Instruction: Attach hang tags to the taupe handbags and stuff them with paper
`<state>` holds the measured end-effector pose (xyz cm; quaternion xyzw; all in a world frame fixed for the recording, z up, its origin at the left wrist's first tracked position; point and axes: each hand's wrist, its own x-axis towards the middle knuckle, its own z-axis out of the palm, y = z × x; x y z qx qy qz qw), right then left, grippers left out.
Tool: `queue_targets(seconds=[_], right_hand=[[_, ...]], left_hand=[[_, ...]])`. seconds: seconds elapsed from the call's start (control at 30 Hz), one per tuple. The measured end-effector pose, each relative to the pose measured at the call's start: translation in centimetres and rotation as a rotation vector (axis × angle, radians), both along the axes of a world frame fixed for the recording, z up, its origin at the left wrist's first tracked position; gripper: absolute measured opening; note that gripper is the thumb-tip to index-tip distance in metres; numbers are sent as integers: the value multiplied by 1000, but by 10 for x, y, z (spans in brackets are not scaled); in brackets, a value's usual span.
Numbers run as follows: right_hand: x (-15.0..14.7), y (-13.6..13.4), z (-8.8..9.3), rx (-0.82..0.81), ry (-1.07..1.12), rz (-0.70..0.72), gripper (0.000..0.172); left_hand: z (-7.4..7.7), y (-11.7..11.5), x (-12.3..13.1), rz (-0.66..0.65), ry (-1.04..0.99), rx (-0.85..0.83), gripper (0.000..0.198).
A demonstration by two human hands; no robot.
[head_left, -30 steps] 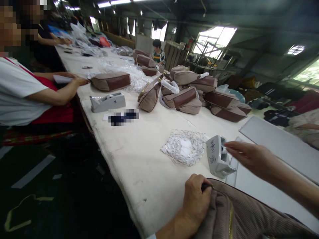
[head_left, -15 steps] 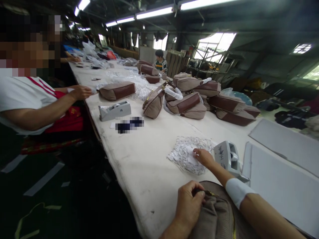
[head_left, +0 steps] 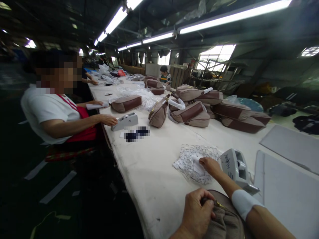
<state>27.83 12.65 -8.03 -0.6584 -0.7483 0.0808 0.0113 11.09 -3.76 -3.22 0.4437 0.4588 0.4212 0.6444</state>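
My left hand (head_left: 198,212) is closed on the top edge of a taupe corduroy bag (head_left: 225,222) at the near table edge, pinching it by its gold zipper. My right hand (head_left: 210,166) reaches forward onto a pile of small white paper tags (head_left: 191,162), with its fingers curled on the pile. I cannot make out whether they hold a tag. A white band wraps my right wrist. A grey tape dispenser (head_left: 236,167) stands just right of that hand.
A long white table (head_left: 154,166) runs away from me. Several brown bags (head_left: 191,111) are heaped mid-table. A person in a white shirt and red apron sits at the left, one hand at another tape dispenser (head_left: 125,121). Grey boards (head_left: 286,186) lie at the right.
My right hand has left the tape dispenser and moved left onto the pile of paper tags. My view has tilted upward. The seated person's hand has moved to their own dispenser.
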Motion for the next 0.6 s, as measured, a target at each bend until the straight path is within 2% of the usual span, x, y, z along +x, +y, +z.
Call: queue_targets(seconds=[0.17,0.3,0.37,0.47,0.53,0.6], right_hand=[[7,1,10,125,240,-74,23],[-2,-8,23,231,467,-136,30],[-6,-30,36,286,559,-153,33],[-10,-88,60,405,643,-107,29],[-15,-131,72,576,621,38,18],[-24,-164,79,691,552,203,20]], left_hand=[[15,5,-6,-20,49,83,17],[20,16,-18,-175,93,157,22],[16,22,-26,-246,88,140,24],[9,32,-40,-291,70,81,23],[8,38,-49,-316,45,31,20],[12,42,-56,-337,7,-11,19]])
